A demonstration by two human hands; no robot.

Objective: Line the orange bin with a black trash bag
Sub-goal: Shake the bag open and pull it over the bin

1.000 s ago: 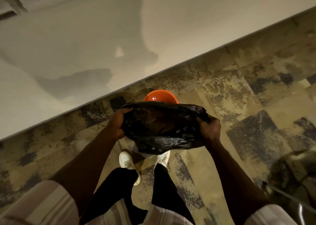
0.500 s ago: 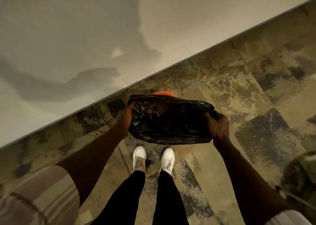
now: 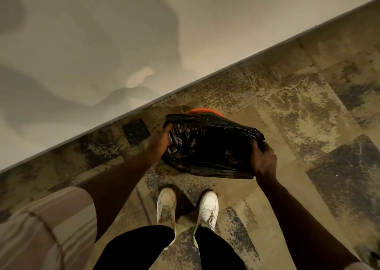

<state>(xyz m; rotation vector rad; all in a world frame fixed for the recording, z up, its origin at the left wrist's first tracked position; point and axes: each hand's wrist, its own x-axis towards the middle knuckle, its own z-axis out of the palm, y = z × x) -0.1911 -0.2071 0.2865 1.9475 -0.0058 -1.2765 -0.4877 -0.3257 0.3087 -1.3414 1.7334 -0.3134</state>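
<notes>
A black trash bag (image 3: 207, 146) is stretched open between both hands, its mouth facing up at me. My left hand (image 3: 159, 141) grips the bag's left edge and my right hand (image 3: 264, 159) grips its right edge. The orange bin (image 3: 202, 111) stands on the floor by the wall, and only a thin arc of its far rim shows above the bag. The rest of the bin is hidden under the bag.
A pale wall (image 3: 102, 43) runs diagonally across the upper left, meeting the worn patterned floor (image 3: 298, 105). My two white shoes (image 3: 166, 206) stand just behind the bag. Open floor lies to the right.
The bag has gone down over the bin, so less of the orange rim shows. Both hands have spread wider apart and the bag's mouth has opened more.
</notes>
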